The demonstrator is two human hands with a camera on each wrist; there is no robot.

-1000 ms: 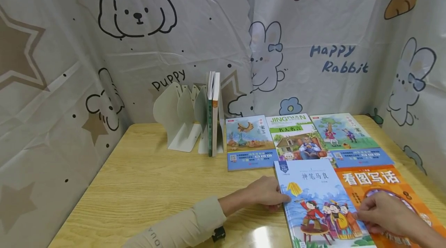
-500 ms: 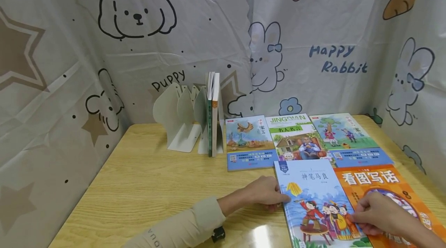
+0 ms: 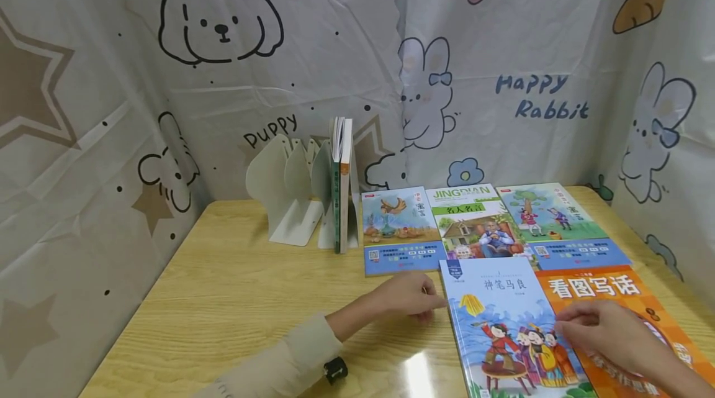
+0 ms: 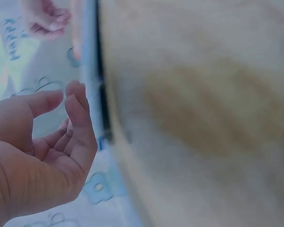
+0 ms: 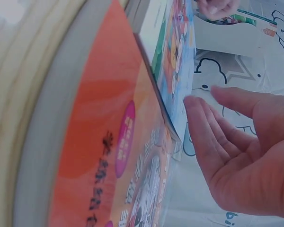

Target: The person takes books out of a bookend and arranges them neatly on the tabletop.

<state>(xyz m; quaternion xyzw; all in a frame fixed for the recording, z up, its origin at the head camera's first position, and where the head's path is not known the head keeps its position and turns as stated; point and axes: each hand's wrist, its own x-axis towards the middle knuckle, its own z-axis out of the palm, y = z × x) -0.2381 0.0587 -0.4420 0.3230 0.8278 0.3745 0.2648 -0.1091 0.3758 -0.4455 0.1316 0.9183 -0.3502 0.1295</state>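
A light-blue picture book (image 3: 511, 323) with cartoon figures lies flat near the table's front, between both hands. Beside its left edge is my left hand (image 3: 410, 297), fingers loosely bent. In the left wrist view, a gap shows between the thumb and fingers of the left hand (image 4: 52, 142), with nothing held. My right hand (image 3: 609, 333) hovers over the orange book (image 3: 603, 283), its fingertips at the blue book's right edge. The right wrist view shows the right hand (image 5: 246, 146) with thumb and fingers apart and nothing between them.
Behind lie a blue-banded fable book (image 3: 399, 224), a green-and-white book (image 3: 475, 224) and another blue-banded book (image 3: 558, 221). White metal bookends (image 3: 296, 224) stand at the back, with upright books (image 3: 341, 199) at their right. A printed cloth (image 3: 335, 63) surrounds the table (image 3: 223, 298).
My left hand has let go of the blue book's left edge and drawn slightly left and back. My right hand has shifted a little left and up. The books stay in place.
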